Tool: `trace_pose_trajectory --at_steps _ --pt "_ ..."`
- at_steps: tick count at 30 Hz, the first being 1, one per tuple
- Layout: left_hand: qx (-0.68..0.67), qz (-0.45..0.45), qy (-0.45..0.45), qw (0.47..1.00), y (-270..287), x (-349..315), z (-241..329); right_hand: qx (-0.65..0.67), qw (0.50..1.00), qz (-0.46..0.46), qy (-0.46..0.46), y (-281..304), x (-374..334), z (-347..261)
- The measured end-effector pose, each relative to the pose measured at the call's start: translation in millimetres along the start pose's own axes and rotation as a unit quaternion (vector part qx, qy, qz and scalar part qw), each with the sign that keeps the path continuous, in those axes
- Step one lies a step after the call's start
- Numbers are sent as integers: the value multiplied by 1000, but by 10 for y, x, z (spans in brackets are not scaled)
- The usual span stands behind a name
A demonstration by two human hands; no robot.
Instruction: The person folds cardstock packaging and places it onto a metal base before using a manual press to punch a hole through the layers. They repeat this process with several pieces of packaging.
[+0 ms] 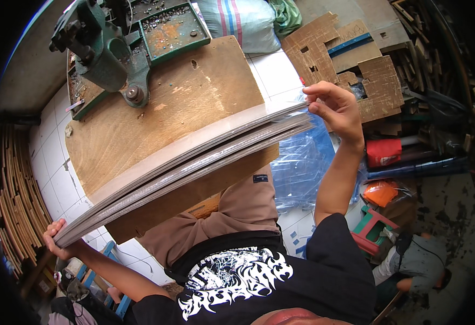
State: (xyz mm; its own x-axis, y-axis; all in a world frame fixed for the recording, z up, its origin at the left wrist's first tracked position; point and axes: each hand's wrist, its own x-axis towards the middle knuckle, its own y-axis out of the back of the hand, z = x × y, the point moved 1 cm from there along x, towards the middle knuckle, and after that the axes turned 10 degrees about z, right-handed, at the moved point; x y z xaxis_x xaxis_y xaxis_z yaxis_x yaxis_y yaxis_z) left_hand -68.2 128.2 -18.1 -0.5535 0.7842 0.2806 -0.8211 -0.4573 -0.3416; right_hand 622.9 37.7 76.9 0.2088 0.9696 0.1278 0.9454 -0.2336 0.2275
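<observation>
A stack of long thin sheets [180, 165] with grey edges and a pale top face lies slanting across the near side of a worn wooden worktop [215, 81]. My left hand [59, 239] is closed round the stack's lower left end. At its far right end, my right hand [339, 111] pinches the corner of the upper sheets between thumb and fingers. A gap shows between the upper and lower sheets towards that end. Clear plastic film seems to hang about the right ends. Beyond the stack, a green metal hand press [110, 67] stands on the worktop.
A green tray [175, 32] of small metal parts sits beside the press. Clear plastic [299, 173] lies on the floor at right, near cut boards [378, 81] and a red-green stool [372, 230]. Wood strips [18, 200] stand at far left. Another person [418, 265] is at lower right.
</observation>
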Motion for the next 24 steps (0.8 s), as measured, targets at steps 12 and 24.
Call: trace_pose_trajectory --at_steps 12,24 --pt "-1 1 -6 1000 9 -6 -8 -53 998 31 -18 -23 -100 51" --pt "3 -5 -6 1000 51 10 -30 -28 998 6 49 31 -60 99"
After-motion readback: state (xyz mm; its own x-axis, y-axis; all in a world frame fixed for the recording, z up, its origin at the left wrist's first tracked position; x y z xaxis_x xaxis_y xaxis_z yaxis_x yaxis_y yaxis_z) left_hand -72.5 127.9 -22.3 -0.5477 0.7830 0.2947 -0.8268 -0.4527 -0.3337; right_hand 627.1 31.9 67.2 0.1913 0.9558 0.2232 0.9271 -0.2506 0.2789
